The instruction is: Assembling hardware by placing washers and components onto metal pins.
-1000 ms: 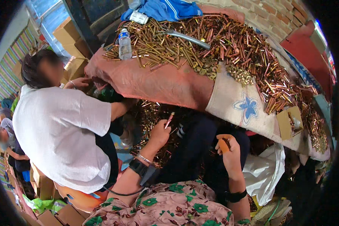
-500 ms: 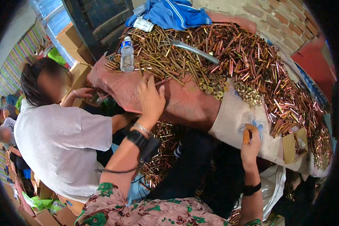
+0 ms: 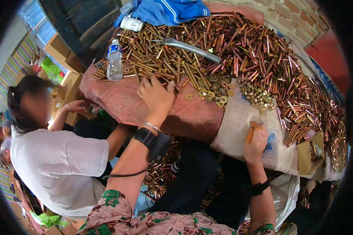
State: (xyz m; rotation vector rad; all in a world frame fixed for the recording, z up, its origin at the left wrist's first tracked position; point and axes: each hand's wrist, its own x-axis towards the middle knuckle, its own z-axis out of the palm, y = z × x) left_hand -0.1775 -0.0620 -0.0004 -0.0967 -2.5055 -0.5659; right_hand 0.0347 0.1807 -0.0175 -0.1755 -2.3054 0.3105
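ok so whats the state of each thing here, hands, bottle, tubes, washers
left hand: open, flat on the red cloth
right hand: closed around a copper-coloured tube
plastic bottle: upright, capped
metal tubes: loose, heaped
washers: scattered at the heap's edge
blue garment: crumpled

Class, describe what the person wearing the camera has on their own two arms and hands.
Both arms wear short floral sleeves, pink with green leaves. The left hand is bare, with a thin silver bangle and a black strapped device trailing a dark cable. The right hand is bare, with a black band on that forearm.
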